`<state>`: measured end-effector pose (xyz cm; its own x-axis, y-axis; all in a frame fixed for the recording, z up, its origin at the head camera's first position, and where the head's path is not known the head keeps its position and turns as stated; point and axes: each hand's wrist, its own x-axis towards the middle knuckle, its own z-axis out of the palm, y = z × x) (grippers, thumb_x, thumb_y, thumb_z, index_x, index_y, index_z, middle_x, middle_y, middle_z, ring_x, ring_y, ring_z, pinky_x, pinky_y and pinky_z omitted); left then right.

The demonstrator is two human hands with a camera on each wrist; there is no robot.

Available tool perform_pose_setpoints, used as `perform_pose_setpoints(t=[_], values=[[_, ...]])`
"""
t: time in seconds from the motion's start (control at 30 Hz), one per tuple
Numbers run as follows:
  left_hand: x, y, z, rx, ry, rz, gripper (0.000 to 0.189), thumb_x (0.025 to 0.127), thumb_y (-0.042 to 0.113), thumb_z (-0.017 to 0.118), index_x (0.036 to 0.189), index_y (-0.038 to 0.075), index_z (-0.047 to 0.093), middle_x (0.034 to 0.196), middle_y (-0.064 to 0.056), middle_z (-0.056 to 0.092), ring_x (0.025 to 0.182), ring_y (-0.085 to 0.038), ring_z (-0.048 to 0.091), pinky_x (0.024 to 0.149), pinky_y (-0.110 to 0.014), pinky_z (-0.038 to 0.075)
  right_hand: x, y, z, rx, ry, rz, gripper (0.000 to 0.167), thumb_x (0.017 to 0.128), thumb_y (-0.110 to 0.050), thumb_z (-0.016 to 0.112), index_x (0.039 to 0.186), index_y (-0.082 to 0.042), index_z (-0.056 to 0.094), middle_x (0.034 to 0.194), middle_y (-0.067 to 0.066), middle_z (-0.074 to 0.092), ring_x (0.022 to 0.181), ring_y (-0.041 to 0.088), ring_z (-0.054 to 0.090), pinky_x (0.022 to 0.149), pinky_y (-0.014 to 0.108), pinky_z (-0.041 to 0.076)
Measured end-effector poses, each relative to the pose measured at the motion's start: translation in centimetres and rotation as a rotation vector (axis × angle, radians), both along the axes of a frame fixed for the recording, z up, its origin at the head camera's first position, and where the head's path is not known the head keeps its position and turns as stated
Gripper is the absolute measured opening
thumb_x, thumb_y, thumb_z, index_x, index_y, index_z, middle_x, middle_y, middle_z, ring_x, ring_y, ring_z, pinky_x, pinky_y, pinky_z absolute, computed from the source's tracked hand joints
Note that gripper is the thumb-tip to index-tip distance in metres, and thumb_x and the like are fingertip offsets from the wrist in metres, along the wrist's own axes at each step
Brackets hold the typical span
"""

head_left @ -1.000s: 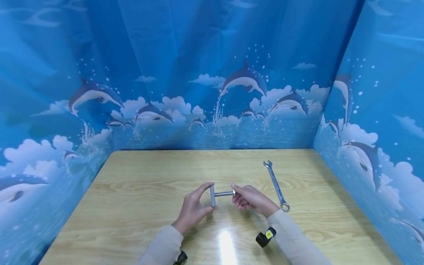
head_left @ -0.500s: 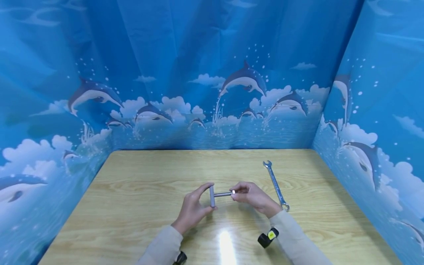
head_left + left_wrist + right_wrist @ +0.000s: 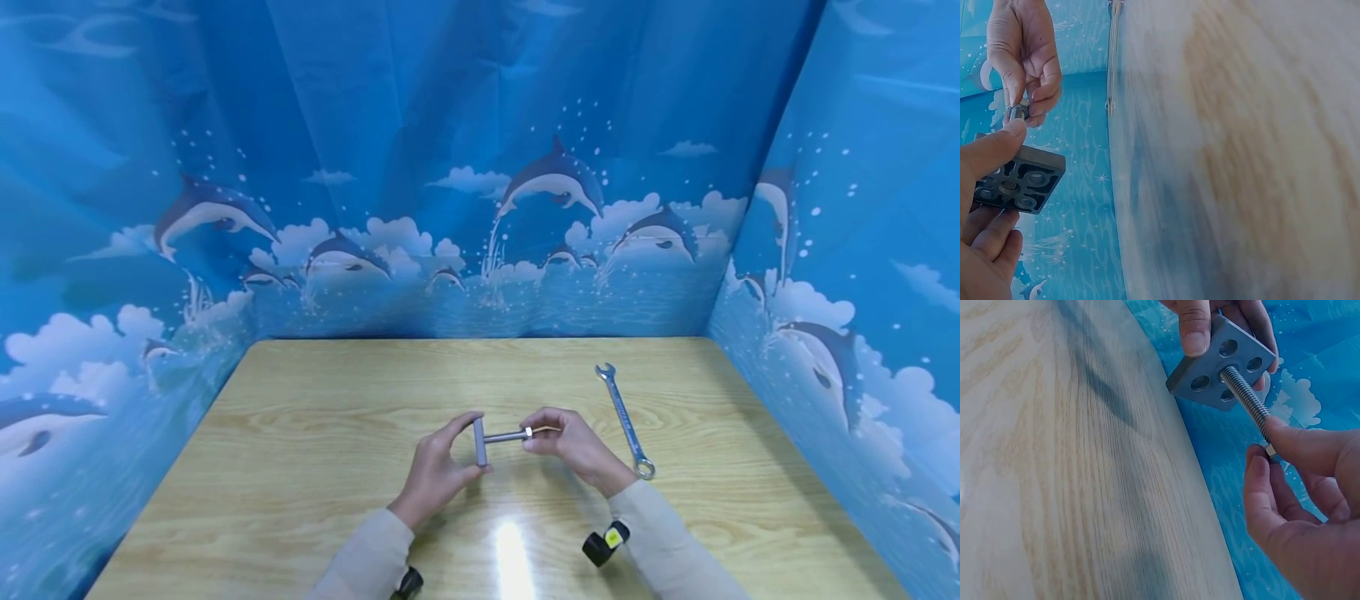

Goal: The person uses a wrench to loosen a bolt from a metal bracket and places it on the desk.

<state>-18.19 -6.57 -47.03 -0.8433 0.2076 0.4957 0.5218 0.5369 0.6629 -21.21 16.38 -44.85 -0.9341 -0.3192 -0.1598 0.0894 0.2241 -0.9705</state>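
Note:
My left hand (image 3: 435, 475) grips a grey square plate (image 3: 480, 442) by two opposite edges, thumb on one and fingers on the other. Several round holes and a central opening show on its face in the right wrist view. From the plate's middle a threaded rod (image 3: 1247, 400) sticks out toward my right hand (image 3: 573, 446). At the rod's far end sits a small hex nut (image 3: 1271, 450), pinched between my right thumb and fingertips. The left wrist view shows the plate's recessed back (image 3: 1047, 159). Both hands are above the table.
A combination wrench (image 3: 626, 421) lies on the wood-grain table (image 3: 337, 400), right of my right hand. Blue dolphin-print curtains (image 3: 450, 167) enclose the table at the back and sides. Small black devices are strapped at both wrists.
My right thumb and fingers have shifted round the nut, fingers now reaching over the far side and thumb lower. The rod's nut end has tilted slightly upward. The left hand has barely moved.

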Motion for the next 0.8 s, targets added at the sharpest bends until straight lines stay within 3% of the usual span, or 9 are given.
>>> perform_pose_setpoints(t=[0.17, 0.23, 0.3, 0.43, 0.6, 0.8], values=[[-0.02, 0.0, -0.06, -0.003, 0.006, -0.004, 0.077, 0.059, 0.009, 0.09, 0.128, 0.013, 0.058, 0.126, -0.006, 0.063, 0.117, -0.023, 0.06, 0.1, -0.033, 0.05, -0.08, 0.23, -0.04, 0.003, -0.033, 0.114, 0.052, 0.09, -0.024, 0.068, 0.13, 0.003, 0.051, 0.124, 0.019, 0.059, 0.108, 0.027, 0.061, 0.096, 0.038, 0.053], [-0.01, 0.01, -0.07, -0.005, 0.012, -0.007, 0.077, 0.058, 0.008, 0.09, 0.128, 0.012, 0.058, 0.126, -0.006, 0.063, 0.117, -0.023, 0.06, 0.1, -0.033, 0.05, -0.17, 0.35, -0.1, -0.009, -0.071, 0.15, 0.055, 0.094, -0.034, 0.06, 0.131, 0.006, 0.05, 0.121, 0.02, 0.061, 0.109, 0.031, 0.061, 0.096, 0.038, 0.053], [-0.01, 0.03, -0.06, -0.011, 0.017, -0.008, 0.077, 0.059, 0.008, 0.09, 0.128, 0.012, 0.057, 0.126, -0.007, 0.063, 0.117, -0.023, 0.06, 0.1, -0.032, 0.049, -0.32, 0.43, -0.2, -0.029, -0.124, 0.161, 0.062, 0.097, -0.043, 0.053, 0.126, 0.011, 0.051, 0.113, 0.022, 0.065, 0.104, 0.033, 0.064, 0.094, 0.039, 0.055], [-0.01, -0.01, -0.14, -0.017, 0.024, -0.009, 0.078, 0.058, 0.007, 0.09, 0.129, 0.011, 0.058, 0.127, -0.006, 0.063, 0.118, -0.023, 0.059, 0.101, -0.032, 0.049, -0.53, 0.39, -0.25, 0.004, -0.199, 0.128, 0.076, 0.095, -0.06, 0.043, 0.107, 0.013, 0.061, 0.09, 0.016, 0.07, 0.08, 0.023, 0.07, 0.079, 0.034, 0.06], [-0.07, -0.07, -0.29, -0.022, 0.03, -0.01, 0.078, 0.058, 0.006, 0.09, 0.129, 0.011, 0.058, 0.126, -0.006, 0.063, 0.117, -0.022, 0.059, 0.101, -0.03, 0.049, -0.7, 0.13, -0.15, 0.063, -0.227, 0.089, 0.065, 0.096, -0.054, 0.045, 0.092, 0.006, 0.066, 0.077, 0.01, 0.069, 0.062, 0.012, 0.065, 0.06, 0.024, 0.059], [-0.04, -0.07, -0.22, -0.031, 0.029, -0.004, 0.078, 0.058, 0.007, 0.09, 0.129, 0.011, 0.057, 0.126, -0.006, 0.063, 0.118, -0.023, 0.059, 0.101, -0.032, 0.049, -0.69, 0.06, 0.2, 0.066, -0.233, 0.101, 0.058, 0.094, -0.049, 0.053, 0.096, 0.008, 0.064, 0.073, 0.004, 0.065, 0.059, 0.008, 0.059, 0.055, 0.018, 0.053]])
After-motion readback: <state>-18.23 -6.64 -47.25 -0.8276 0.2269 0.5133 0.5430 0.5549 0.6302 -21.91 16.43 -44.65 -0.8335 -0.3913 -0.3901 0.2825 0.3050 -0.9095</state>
